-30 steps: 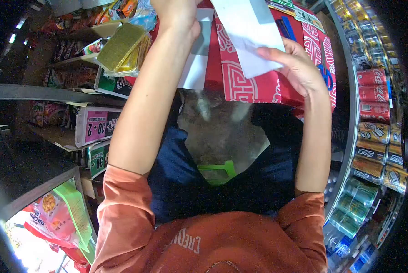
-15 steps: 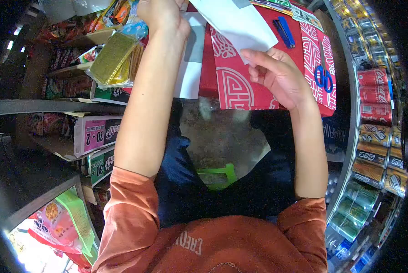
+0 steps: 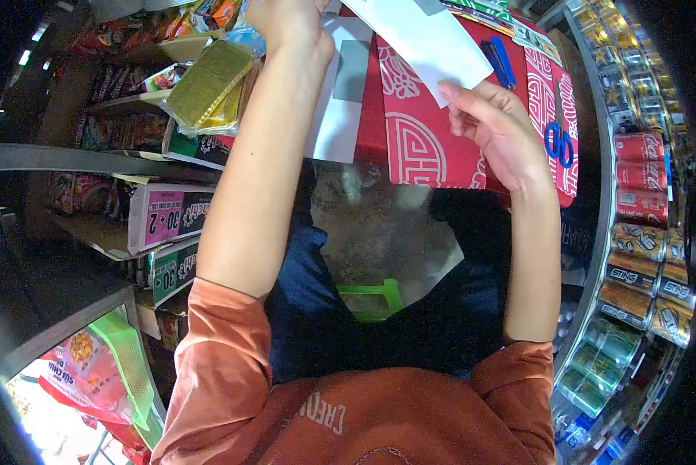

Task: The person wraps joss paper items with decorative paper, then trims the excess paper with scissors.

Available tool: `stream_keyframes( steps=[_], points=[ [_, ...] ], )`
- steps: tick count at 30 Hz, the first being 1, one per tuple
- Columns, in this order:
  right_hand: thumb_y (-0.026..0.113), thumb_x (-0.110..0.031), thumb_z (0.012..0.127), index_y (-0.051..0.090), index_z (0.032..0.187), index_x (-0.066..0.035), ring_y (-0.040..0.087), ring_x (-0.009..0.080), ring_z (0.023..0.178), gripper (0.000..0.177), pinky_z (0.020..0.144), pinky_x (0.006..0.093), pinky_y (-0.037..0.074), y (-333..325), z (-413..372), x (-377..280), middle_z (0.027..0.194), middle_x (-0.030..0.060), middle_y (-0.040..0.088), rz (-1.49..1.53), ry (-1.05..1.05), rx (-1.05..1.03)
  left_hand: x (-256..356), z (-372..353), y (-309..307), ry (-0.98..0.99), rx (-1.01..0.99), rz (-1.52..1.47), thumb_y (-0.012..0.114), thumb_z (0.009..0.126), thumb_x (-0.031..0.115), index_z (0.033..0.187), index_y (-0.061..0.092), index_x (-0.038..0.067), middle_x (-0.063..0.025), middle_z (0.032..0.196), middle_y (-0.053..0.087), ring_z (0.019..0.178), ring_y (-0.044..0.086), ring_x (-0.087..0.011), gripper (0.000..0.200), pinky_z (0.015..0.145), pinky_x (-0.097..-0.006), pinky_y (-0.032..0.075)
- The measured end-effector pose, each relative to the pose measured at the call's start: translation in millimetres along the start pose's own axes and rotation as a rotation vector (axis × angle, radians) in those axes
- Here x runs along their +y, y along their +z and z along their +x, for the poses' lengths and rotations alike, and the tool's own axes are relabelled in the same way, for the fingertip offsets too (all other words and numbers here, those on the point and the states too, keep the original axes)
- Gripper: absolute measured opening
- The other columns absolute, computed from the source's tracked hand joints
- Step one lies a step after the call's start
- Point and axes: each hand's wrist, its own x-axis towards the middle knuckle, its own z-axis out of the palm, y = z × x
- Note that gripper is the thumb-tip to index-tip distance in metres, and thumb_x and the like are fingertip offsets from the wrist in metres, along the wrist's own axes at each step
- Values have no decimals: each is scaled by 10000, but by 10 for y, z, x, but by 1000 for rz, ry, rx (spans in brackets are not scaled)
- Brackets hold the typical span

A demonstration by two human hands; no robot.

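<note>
Shifted rightward, right hand (image 3: 497,133) pinches white paper (image 3: 433,39), left hand (image 3: 287,22) fisted, above red cloth (image 3: 419,151).

Head camera looks down, close above hands (image 3: 503,136).

white sheet (image 3: 429,43) | flat, tilted, grey patch | second white sheet (image 3: 340,101) | hanging, possibly an envelope

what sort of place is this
Probably a small grocery shop: rows of drink cans on the right, shelves of snack packets on the left, and a pink box marked 30 + 2.
</note>
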Motion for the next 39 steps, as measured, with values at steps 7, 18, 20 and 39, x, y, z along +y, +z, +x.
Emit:
stream_keyframes(
  steps=[7,18,20,39],
  points=[
    [842,-322,866,710,836,-60,579,70,672,295,650,225,452,-13,3,4,737,-5,650,-69,-24,47,-29,36,-25,-1,-22,37,604,1043,198,1164,635,47,-67,982,731,817,718,-151,196,630,-259,548],
    [817,-158,906,727,854,-27,405,-14,627,168,555,212,279,99,-2,146,665,-113,516,-234,-343,114,-183,104,40,183,106,114,566,1061,194,1055,606,61,-49,934,661,816,641,-149,139,732,-292,533],
    [811,-140,913,730,867,-15,421,-13,638,156,561,210,291,155,-19,157,679,-108,533,-248,-368,126,-225,114,58,230,140,112,566,1065,200,1060,588,56,-58,969,651,872,629,-156,145,789,-304,529],
    [858,-124,827,582,1359,-22,642,162,1143,608,1002,340,506,-197,-102,9,1238,86,691,-204,-176,-569,-63,-13,168,237,1,129,569,1085,233,1133,560,22,-86,1021,673,868,643,-147,217,786,-270,540]
  ],
)
